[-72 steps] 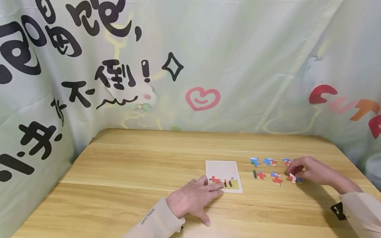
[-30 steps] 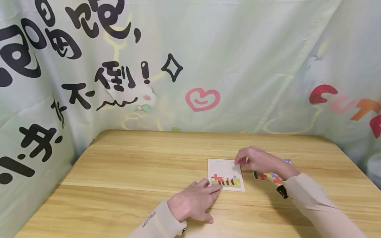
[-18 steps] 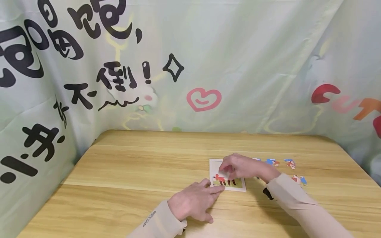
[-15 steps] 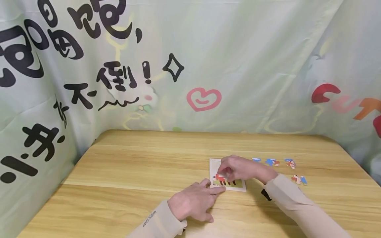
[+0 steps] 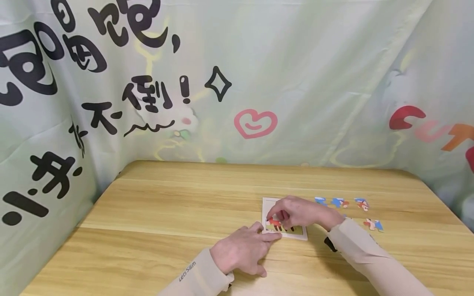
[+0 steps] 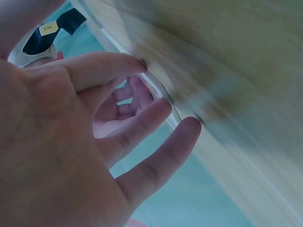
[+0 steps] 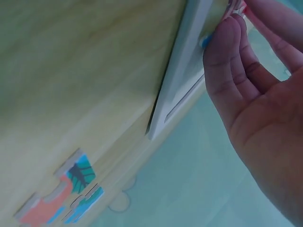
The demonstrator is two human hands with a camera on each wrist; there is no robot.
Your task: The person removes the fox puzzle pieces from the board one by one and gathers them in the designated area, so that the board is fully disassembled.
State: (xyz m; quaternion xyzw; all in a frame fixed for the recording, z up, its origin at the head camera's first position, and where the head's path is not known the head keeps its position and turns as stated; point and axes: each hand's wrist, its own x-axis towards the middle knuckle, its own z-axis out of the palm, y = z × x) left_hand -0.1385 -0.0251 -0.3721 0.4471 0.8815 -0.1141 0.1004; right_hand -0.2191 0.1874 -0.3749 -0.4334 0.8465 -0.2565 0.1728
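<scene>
A white puzzle tray (image 5: 267,203) lies on the wooden table (image 5: 166,213), with red, brown and green pieces fitted along its near edge. My right hand (image 5: 277,215) hovers over the tray's left part, its curled fingers pinching a small red and blue puzzle piece (image 7: 235,6) down against the tray (image 7: 182,80). My left hand (image 5: 263,233) lies flat on the table, straight fingertips touching the tray's near left corner (image 6: 158,92). Most of the tray's picture is hidden under the right hand.
Several loose puzzle pieces lie right of the tray: blue ones (image 5: 338,202), a red and blue one (image 5: 372,224), and one with a green leaf (image 7: 71,187). Printed green cloth (image 5: 237,82) walls the table's back and sides.
My right hand left the loose pieces at the right with one piece in its fingers, crossed left to the tray and lowered onto it. The left hand has stayed at the tray corner.
</scene>
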